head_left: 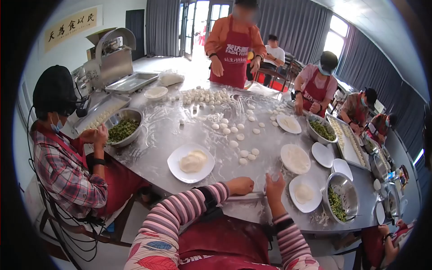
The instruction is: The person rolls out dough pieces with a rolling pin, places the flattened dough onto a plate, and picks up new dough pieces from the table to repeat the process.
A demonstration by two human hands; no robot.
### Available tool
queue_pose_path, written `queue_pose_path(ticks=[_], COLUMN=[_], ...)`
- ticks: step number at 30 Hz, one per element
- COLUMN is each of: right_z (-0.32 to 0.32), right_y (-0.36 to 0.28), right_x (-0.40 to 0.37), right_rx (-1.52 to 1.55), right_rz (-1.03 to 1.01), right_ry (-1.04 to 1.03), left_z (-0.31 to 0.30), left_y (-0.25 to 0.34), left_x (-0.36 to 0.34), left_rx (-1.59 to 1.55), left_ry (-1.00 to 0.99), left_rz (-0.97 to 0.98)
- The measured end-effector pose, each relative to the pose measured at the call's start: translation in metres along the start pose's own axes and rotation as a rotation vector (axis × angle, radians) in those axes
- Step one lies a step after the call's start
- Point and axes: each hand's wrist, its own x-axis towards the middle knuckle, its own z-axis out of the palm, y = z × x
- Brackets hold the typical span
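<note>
Low over the near edge of the floured metal table point(157, 148) is my left hand point(240, 186), its fingers curled closed; what they hold, if anything, is hidden. Close to its right, my right hand point(275, 185) is raised with fingers apart and nothing visible in it. A pale strip, perhaps a rolling pin or the table edge, shows between the hands. Left of them sits a white plate of flour point(193, 162); a second white plate with flour point(304, 192) is just right of my right hand. Small dough rounds point(248, 155) lie beyond my hands.
Steel bowls of chopped green filling stand at left point(121, 128) and right point(340, 198). Trays of dumplings point(345, 139) sit farther off. A person in plaid point(72, 166) works at left; another in orange point(234, 40) stands across. More people are at right.
</note>
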Motion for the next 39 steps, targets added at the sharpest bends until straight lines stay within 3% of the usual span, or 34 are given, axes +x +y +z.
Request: queue_pose_path(ticks=[2,3,5,6,8,9,10,11,12,14,15,16,18,19,21,23,26,27,28,30,32,34,36,37,39], right_z=[-0.013,-0.024,-0.047,-0.043,-0.030,-0.026,-0.015,0.000,-0.001,-0.006,-0.018,-0.033,-0.052,-0.048,-0.037,-0.015,-0.007,-0.014,-0.025,-0.045,-0.049,-0.042,-0.014,-0.010,-0.006], right_y=[0.012,0.008,-0.004,0.003,0.014,-0.030,-0.036,0.003,0.000,-0.005,-0.006,-0.017,-0.041,-0.032,-0.013,-0.030,-0.013,-0.023,-0.023,-0.018,-0.033,-0.033,-0.021,-0.018,-0.016], right_x=[-0.019,-0.036,-0.065,-0.060,-0.048,-0.030,-0.015,-0.002,-0.005,-0.008,-0.022,-0.039,-0.066,-0.060,-0.047,-0.017,-0.006,-0.012,-0.026,-0.055,-0.057,-0.056,-0.019,-0.013,-0.006], right_rx=[0.080,0.077,0.151,0.149,-0.021,0.044,-0.068,0.101,0.100,-0.028,-0.005,-0.009,0.337,0.335,0.050,-0.003,0.075,-0.023,-0.026,0.171,0.233,0.299,-0.006,-0.008,0.030], right_rz=[0.014,0.012,0.300,0.305,0.077,0.064,-0.097,0.115,0.116,-0.152,0.036,0.033,0.400,0.405,0.103,-0.051,0.069,-0.061,-0.068,0.351,0.361,0.392,-0.017,-0.017,0.001], right_ry=[0.017,0.011,-0.047,-0.049,0.029,0.016,0.090,-0.039,-0.041,0.082,0.016,0.010,-0.069,-0.070,-0.002,0.081,-0.029,0.030,0.024,-0.077,-0.082,-0.072,0.072,0.075,0.025], left_z=[-0.005,-0.001,0.006,0.010,0.009,0.000,-0.003,0.001,0.000,-0.007,-0.005,-0.003,-0.002,-0.002,-0.005,-0.003,0.000,-0.007,-0.004,0.006,0.004,0.000,0.005,0.005,0.002], left_y=[0.003,-0.004,-0.018,-0.023,-0.017,-0.004,0.006,0.003,0.005,0.007,0.003,-0.002,-0.007,-0.008,0.004,0.011,0.010,0.014,0.009,-0.003,-0.004,-0.001,0.004,0.007,0.013], left_x=[-0.007,-0.004,-0.006,-0.008,-0.010,-0.010,-0.008,-0.002,-0.004,-0.004,-0.005,-0.008,-0.012,-0.012,-0.016,-0.009,0.002,0.000,0.000,-0.004,-0.006,-0.010,-0.004,-0.001,0.000], left_rx=[0.033,0.015,-0.058,-0.126,-0.063,-0.024,0.013,0.029,0.027,-0.045,0.013,0.006,-0.046,-0.107,-0.092,-0.067,-0.034,-0.001,-0.008,0.108,0.036,0.023,-0.012,-0.053,-0.036], left_ry=[-0.130,-0.100,-0.085,-0.080,-0.100,-0.084,-0.061,-0.003,-0.002,-0.107,-0.112,-0.108,-0.038,-0.076,-0.093,-0.034,-0.060,-0.173,-0.165,-0.112,-0.102,-0.213,-0.142,-0.060,-0.093], left_rz=[0.047,0.060,0.038,0.019,0.067,0.035,0.004,0.008,0.008,0.032,0.087,0.086,0.059,0.021,0.021,0.002,-0.009,-0.030,-0.030,0.031,-0.032,0.018,-0.008,-0.036,-0.055])
